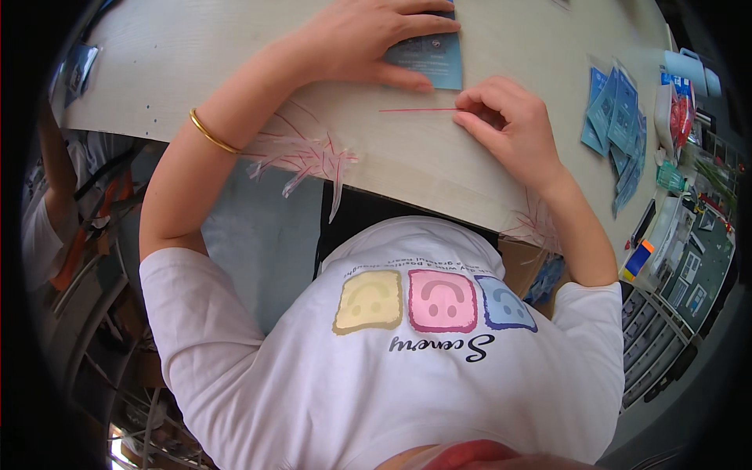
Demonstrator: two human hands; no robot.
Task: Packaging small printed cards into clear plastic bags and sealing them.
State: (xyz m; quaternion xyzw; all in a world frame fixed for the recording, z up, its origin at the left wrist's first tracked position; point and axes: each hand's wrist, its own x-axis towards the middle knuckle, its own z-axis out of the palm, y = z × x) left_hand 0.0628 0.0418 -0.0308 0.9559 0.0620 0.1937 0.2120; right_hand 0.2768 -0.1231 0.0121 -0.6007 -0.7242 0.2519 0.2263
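Left hand flat on blue packet — right hand pinches red strip.

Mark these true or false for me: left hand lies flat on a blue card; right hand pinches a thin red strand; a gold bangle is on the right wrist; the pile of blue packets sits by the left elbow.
1. The left hand lies flat on a blue card. True.
2. The right hand pinches a thin red strand. True.
3. The gold bangle is on the right wrist. False: it is on the left wrist.
4. The pile of blue packets sits by the left elbow. False: it lies on the table to the right of the right hand.
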